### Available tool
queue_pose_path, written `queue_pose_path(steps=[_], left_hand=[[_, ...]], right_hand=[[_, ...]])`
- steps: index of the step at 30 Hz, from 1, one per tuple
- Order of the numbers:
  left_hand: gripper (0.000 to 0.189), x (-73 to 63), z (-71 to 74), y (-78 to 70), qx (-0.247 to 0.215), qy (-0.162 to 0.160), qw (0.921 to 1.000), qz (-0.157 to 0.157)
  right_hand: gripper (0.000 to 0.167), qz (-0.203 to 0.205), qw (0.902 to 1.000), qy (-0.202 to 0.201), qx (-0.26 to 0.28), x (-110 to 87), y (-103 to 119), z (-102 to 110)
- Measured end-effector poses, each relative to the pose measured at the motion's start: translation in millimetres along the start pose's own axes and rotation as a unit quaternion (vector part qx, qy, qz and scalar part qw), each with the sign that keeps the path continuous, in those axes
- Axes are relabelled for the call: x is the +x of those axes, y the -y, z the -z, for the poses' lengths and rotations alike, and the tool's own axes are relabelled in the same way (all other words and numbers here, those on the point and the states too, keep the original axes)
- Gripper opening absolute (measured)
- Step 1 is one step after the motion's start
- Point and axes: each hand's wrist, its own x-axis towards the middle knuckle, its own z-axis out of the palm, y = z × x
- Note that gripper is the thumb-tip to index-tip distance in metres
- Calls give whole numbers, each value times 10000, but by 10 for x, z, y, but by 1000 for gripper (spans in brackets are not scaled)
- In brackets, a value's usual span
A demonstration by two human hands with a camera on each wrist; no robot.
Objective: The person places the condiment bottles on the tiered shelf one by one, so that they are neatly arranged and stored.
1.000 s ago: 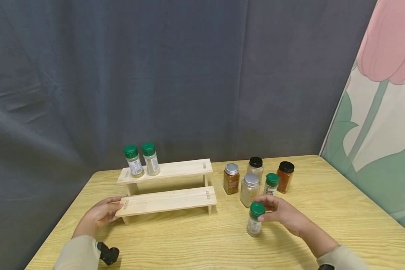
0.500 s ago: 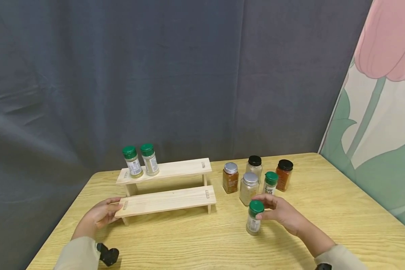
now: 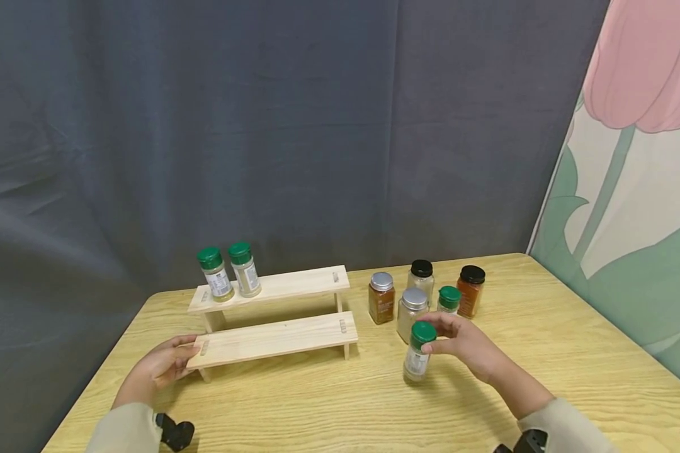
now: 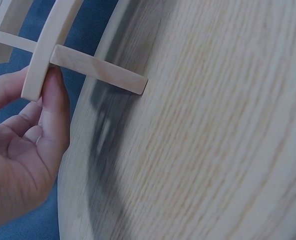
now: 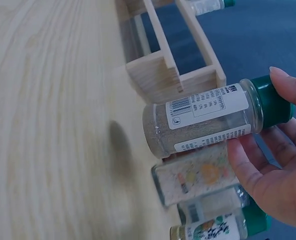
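Note:
My right hand (image 3: 467, 346) grips a green-capped spice jar (image 3: 416, 362) by its cap and neck. In the right wrist view the jar (image 5: 202, 117) holds a greyish powder, and its shadow lies apart from its base, so it is clear of the table. My left hand (image 3: 167, 363) pinches the left end of the lower step of a pale two-step wooden spice rack (image 3: 277, 340). From the left wrist view, the fingers (image 4: 55, 112) reach under the board. Two more green-capped jars, one at the left end (image 3: 218, 280) and one beside it (image 3: 246, 274), stand on the upper step.
Right of the rack stand a silver-capped jar of orange-brown powder (image 3: 381, 302), a silver-capped pale jar (image 3: 412, 314), a black-capped pale jar (image 3: 421, 280), a black-capped red-orange jar (image 3: 470, 292) and a green-capped jar (image 3: 449, 298). A dark curtain (image 3: 260, 126) hangs behind the table (image 3: 294, 415).
My right hand has raised the spice jar slightly and brought it a little to the left. The left hand keeps its hold on the rack. The head view has shifted slightly.

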Motion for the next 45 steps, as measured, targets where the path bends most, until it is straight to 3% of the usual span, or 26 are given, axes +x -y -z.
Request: queue_pose_path(steps=[8,13,22,29,39,45], left_hand=[[68,8,6,-4,-92,-115,9999,-29],[67,14,11,5,-94,-17,9999,-79],[67,15,26,28,-24,37,9999,-113],[67,-17,24,21,-15,18,10000,-25],[66,-9,38,-1,-8,-143,9999,-28],[61,13,4,-19,-17,-150,9999,-61]], right_hand=[[57,68,9999,-83,77,149,184,-91],[57,213,9997,-106,12,278,320,-187],[53,507,9979,158,362,541,541,-391],[47,550,9979,-107,324,688,663,-536],[47,691,9916,-267,1056,975,863,-780],[45,707,9894,-312,1231,1145,940,-903]])
